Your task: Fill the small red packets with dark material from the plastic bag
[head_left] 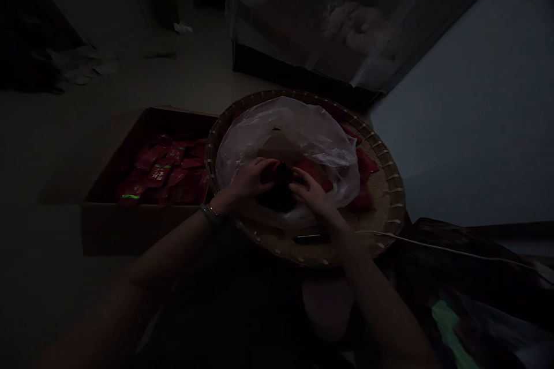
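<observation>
The left hand (251,179) and right hand (314,196) reach in over the near rim of a round woven bamboo tray (392,202) and meet at a dark bunched object (277,193) between them, at the mouth of a clear plastic bag (277,127); it is too dim to tell whether either grip is clenched on it. Its long axis cannot be made out. An open cardboard box (130,230) of red sachets (158,176) sits just beside the tray's left rim, nearer the left hand.
</observation>
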Available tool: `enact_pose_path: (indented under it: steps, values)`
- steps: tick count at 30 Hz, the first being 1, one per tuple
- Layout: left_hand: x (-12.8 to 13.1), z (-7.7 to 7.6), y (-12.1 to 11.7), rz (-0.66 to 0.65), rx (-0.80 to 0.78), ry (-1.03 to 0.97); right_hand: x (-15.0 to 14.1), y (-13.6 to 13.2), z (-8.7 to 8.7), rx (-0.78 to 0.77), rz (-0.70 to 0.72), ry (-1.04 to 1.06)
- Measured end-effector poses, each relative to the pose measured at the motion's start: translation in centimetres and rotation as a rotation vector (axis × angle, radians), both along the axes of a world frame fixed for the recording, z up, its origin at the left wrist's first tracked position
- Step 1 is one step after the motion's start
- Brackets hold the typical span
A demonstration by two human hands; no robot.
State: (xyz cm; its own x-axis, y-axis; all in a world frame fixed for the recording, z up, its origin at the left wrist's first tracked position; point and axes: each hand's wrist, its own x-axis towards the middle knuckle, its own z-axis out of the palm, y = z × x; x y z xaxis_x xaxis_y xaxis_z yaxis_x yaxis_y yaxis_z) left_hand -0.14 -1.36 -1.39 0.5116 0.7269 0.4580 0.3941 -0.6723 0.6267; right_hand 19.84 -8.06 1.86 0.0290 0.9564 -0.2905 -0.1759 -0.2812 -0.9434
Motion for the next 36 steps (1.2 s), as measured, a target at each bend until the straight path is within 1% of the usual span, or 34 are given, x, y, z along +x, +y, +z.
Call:
enact_pose_path:
  steps: [3, 6, 8, 11, 16, 19, 22, 25, 27, 29, 31, 34, 36]
  values:
    - [0.5, 0.3, 0.0, 0.006, 0.031, 0.038, -1.2, 0.3, -0.4, 0.18, -0.003, -0.116]
    - [1.4, 0.7, -0.2, 0.01, 0.132, 0.114, -1.8, 1.3, 0.0, 0.308, -0.042, -0.253]
    - [1.9, 1.0, -0.1, 0.004, 0.19, 0.15, -1.8, 2.1, 0.0, 0.338, -0.08, -0.316]
    - [2.1, 1.5, 0.2, 0.008, 0.224, 0.156, -1.7, 2.9, -0.4, 0.352, -0.154, -0.351]
    - [1.8, 2.4, 1.0, 0.0, 0.223, 0.194, -1.3, 3.1, -0.9, 0.371, -0.279, -0.271]
    - [1.8, 2.6, 1.1, -0.028, 0.221, 0.204, -0.9, 3.0, -0.8, 0.416, -0.334, -0.381]
    - [2.0, 2.6, 1.2, -0.057, 0.231, 0.232, -0.4, 3.2, -1.0, 0.443, -0.335, -0.46]
    - [2.3, 2.7, 1.1, -0.062, 0.242, 0.281, 0.1, 3.5, -1.7, 0.38, -0.301, -0.381]
    - [2.6, 3.3, 0.8, -0.059, 0.253, 0.328, 0.3, 3.8, -2.3, 0.275, -0.292, -0.225]
    - [2.9, 4.3, 0.5, -0.067, 0.264, 0.397, 0.2, 4.1, -2.8, 0.161, -0.273, -0.03]
    - [3.5, 5.6, 0.0, -0.093, 0.265, 0.478, -0.2, 4.4, -3.2, 0.08, -0.201, 0.107]
    - [5.0, 7.4, -0.5, -0.159, 0.277, 0.6, -0.8, 4.1, -3.6, 0.046, -0.069, 0.152]
    - [6.4, 7.9, -0.6, -0.192, 0.301, 0.697, -1.0, 3.5, -3.8, 0.057, -0.017, 0.15]
